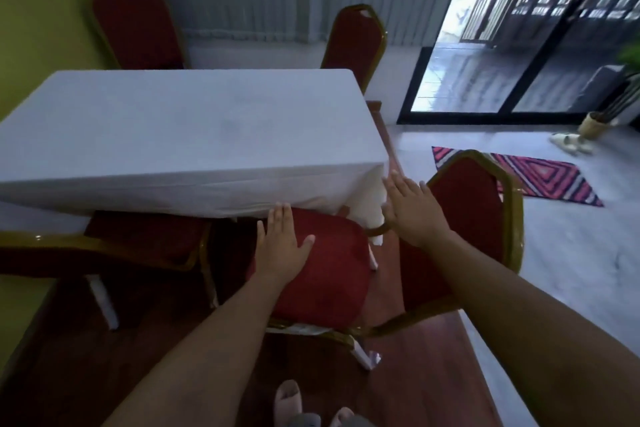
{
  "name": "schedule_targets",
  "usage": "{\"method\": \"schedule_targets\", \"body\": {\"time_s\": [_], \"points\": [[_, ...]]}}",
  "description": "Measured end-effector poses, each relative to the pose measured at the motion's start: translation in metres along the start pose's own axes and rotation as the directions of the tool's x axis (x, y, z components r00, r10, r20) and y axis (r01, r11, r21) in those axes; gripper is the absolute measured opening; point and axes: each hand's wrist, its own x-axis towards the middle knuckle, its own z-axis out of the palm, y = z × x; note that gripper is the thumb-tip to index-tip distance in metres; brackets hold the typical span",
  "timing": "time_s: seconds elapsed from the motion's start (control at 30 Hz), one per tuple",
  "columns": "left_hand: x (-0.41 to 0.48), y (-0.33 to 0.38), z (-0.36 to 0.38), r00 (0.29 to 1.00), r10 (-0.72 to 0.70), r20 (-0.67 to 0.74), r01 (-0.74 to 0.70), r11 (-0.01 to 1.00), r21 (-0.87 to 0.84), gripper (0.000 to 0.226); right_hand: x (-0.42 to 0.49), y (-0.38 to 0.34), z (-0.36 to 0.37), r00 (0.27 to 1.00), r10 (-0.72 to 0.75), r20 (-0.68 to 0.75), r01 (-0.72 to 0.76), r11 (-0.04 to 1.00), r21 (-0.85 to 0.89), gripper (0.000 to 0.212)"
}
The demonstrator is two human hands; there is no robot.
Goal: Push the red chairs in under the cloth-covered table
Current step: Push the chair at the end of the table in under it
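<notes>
The cloth-covered table (pixel 166 135) stands ahead. The nearest red chair (pixel 325 274) sits at its right corner, turned sideways, seat front just under the cloth hem. The left hand (pixel 282 246) lies flat and spread on the seat; the right hand (pixel 412 208) hovers spread wide, holding nothing. Recommended: square the chair to the table edge first, then push evenly. No legible writing or brand is visible.
</notes>
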Motion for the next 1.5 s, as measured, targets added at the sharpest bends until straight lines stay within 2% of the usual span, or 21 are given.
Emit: {"method": "schedule_targets", "body": {"time_s": [0.1, 0.3, 0.37, 0.43, 0.5, 0.6, 0.67, 0.73, 0.87, 1.03, 1.13, 1.2, 1.5], "points": [[0.003, 0.042, 0.014, 0.999, 0.043, 0.02, -0.043, 0.999, -0.027, 0.085, -0.005, 0.046, -0.01, 0.999, 0.051, -0.017, -0.051, 0.999, -0.008, 0.058], [-0.007, 0.127, 0.052, 0.979, 0.079, 0.189, -0.06, 0.992, -0.107, 0.103, -0.03, 0.135, -0.013, 0.975, 0.207, -0.075, -0.206, 0.978, 0.017, 0.056], [-0.012, 0.16, 0.065, 0.968, 0.136, 0.211, -0.112, 0.986, -0.124, 0.105, -0.038, 0.166, -0.01, 0.986, 0.163, -0.037, -0.164, 0.986, -0.013, 0.057], [-0.014, 0.197, 0.078, 0.96, 0.184, 0.212, -0.154, 0.976, -0.151, 0.106, -0.041, 0.194, -0.01, 0.999, 0.046, -0.009, -0.046, 0.998, -0.037, 0.063], [-0.014, 0.232, 0.09, 0.945, 0.243, 0.218, -0.206, 0.962, -0.177, 0.107, -0.038, 0.216, -0.012, 1.0, -0.008, -0.014, 0.009, 1.0, 0.011, 0.065], [-0.016, 0.282, 0.106, 0.927, 0.331, 0.177, -0.293, 0.933, -0.211, 0.093, -0.032, 0.259, -0.012, 1.0, 0.015, -0.021, -0.014, 0.999, 0.048, 0.061], [-0.014, 0.301, 0.111, 0.945, 0.312, 0.098, -0.276, 0.921, -0.276, 0.079, -0.03, 0.284, -0.007, 0.999, 0.034, 0.001, -0.034, 0.998, 0.051, 0.059], [-0.011, 0.316, 0.112, 0.959, 0.283, 0.027, -0.26, 0.914, -0.312, 0.077, -0.028, 0.302, -0.002, 0.999, 0.038, 0.031, -0.039, 0.997, 0.067, 0.056], [-0.011, 0.351, 0.115, 0.953, 0.301, -0.024, -0.293, 0.902, -0.318, 0.079, -0.008, 0.3, 0.0, 1.0, -0.019, -0.014, 0.021, 0.989, 0.146, 0.055], [-0.009, 0.376, 0.137, 0.989, 0.067, -0.129, -0.102, 0.953, -0.286, 0.075, 0.018, 0.282, -0.006, 0.986, -0.157, -0.061, 0.166, 0.97, 0.177, 0.053], [-0.009, 0.374, 0.141, 0.968, 0.138, -0.21, -0.187, 0.954, -0.234, 0.076, 0.021, 0.285, -0.001, 0.983, -0.154, -0.101, 0.174, 0.955, 0.239, 0.051], [-0.007, 0.372, 0.136, 0.955, 0.207, -0.213, -0.255, 0.938, -0.234, 0.075, 0.021, 0.285, 0.001, 0.982, -0.136, -0.132, 0.171, 0.937, 0.303, 0.051], [-0.022, 0.359, 0.131, 0.929, 0.306, -0.208, -0.318, 0.948, -0.027, 0.07, 0.003, 0.275, 0.013, 0.992, -0.024, -0.121, 0.063, 0.942, 0.329, 0.053]]}}
